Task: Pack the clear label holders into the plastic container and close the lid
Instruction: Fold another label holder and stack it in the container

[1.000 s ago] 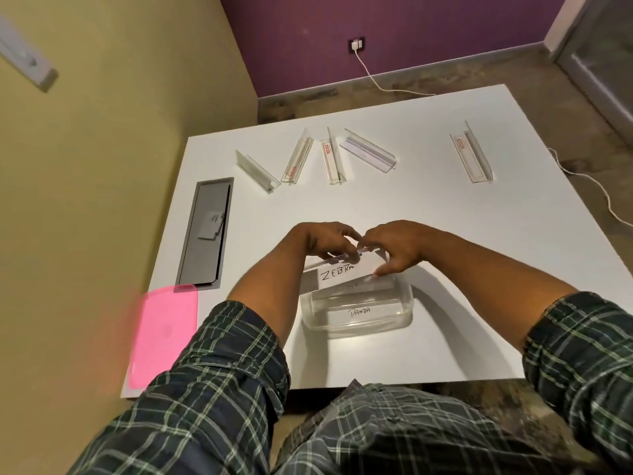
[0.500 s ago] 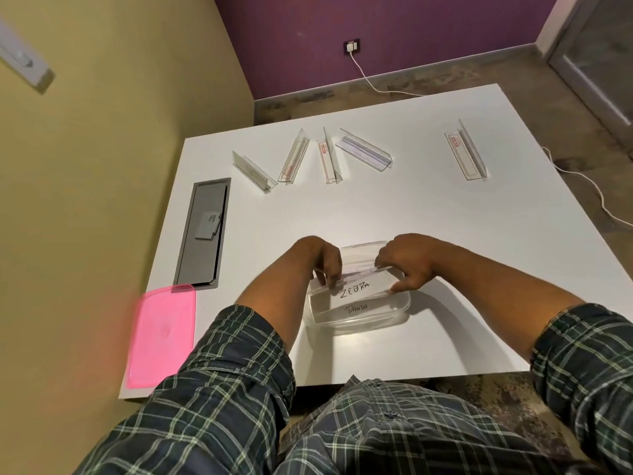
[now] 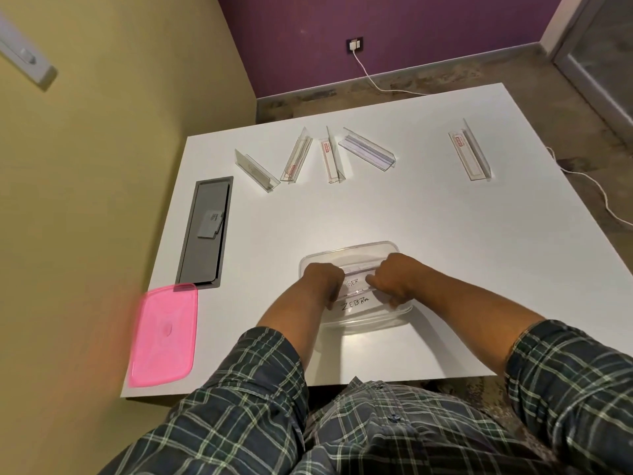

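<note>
A clear plastic container point(image 3: 356, 250) sits near the table's front edge. Inside it lie label holders, one reading ZEBRA point(image 3: 356, 305) and another ending in "GER" point(image 3: 352, 282) just behind it. My left hand point(image 3: 323, 277) and my right hand point(image 3: 394, 275) are both down in the container, fingers curled on the ends of the ZEBRA holder. Several more clear label holders lie in a row at the far side: point(image 3: 256, 170), point(image 3: 296, 156), point(image 3: 331, 156), point(image 3: 367, 149), and one apart at the right point(image 3: 468, 151). The pink lid point(image 3: 164, 334) lies at the front left corner.
A grey cable hatch point(image 3: 205, 231) is set into the white table point(image 3: 445, 252) at the left. A yellow wall runs close along the left edge. A white cable trails on the floor to the right and behind.
Both hands have lowered the ZEBRA holder from above the container's rim down into the container, so it now lies flat inside. The view shifted slightly.
</note>
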Tool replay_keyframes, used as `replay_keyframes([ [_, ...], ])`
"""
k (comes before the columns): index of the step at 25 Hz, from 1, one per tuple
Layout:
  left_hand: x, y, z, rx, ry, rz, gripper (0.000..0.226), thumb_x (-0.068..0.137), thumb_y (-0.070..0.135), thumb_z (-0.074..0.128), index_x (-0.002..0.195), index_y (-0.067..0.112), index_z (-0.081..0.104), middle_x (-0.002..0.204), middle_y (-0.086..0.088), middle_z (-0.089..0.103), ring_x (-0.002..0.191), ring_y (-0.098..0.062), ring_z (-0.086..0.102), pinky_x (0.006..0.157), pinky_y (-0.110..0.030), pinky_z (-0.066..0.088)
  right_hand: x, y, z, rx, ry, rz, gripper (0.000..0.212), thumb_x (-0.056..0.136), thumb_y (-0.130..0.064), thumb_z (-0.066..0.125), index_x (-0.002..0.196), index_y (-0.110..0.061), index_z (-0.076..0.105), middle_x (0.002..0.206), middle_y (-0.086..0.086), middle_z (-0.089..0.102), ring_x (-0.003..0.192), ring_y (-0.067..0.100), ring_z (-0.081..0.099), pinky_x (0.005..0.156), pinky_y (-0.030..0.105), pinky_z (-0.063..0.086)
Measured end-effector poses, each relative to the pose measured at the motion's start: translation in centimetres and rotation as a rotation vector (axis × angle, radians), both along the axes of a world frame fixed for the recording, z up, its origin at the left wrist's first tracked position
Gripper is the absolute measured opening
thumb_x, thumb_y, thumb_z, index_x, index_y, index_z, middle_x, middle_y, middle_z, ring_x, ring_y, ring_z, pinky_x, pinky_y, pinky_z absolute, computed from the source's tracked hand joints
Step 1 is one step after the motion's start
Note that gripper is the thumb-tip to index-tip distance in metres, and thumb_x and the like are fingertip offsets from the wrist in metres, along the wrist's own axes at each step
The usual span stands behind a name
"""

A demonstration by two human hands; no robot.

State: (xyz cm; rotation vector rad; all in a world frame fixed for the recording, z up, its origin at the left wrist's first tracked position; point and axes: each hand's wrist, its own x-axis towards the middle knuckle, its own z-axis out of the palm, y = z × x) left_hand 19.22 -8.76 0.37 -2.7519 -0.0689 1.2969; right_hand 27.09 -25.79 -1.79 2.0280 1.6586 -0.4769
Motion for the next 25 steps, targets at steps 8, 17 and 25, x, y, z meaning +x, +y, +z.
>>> replay_keyframes([
  [8,-2.4,0.4,-2.0,0.032,-0.092,-0.024,0.039,0.084,0.027,0.075,0.119,0.013,0.067,0.120,-0.006,0.069,0.110,-0.026,0.066,0.080,-0.033,0.051,-0.9,-0.1,-1.7,0.011,-0.019,0.051,0.054,0.084,-0.035,0.069,0.127,-0.012,0.046,0.100,0.010,0.072,0.088,0.032,0.069,0.073,0.035,0.052],
  [17,-2.4,1.0,-2.3,-0.002,-0.097,-0.013,0.037,0.078,0.031,0.078,0.111,0.015,0.071,0.112,-0.004,0.072,0.102,-0.025,0.068,0.070,-0.030,0.047,-0.4,-0.1,-2.1,-0.078,0.072,0.035,0.037,0.093,-0.036,0.059,0.127,-0.023,0.056,0.108,0.006,0.072,0.099,0.030,0.069,0.083,0.035,0.053],
  [25,1.9,3.9,0.2,-0.366,0.013,0.370,0.011,0.084,0.006,0.073,0.084,-0.004,0.070,0.077,-0.018,0.072,0.057,-0.024,0.066,0.051,-0.025,0.057,3.0,-1.1,-0.1,0.209,0.144,-0.011,0.027,0.096,-0.044,0.053,0.088,-0.022,0.065,0.090,0.002,0.072,0.085,0.030,0.067,0.068,0.033,0.047],
])
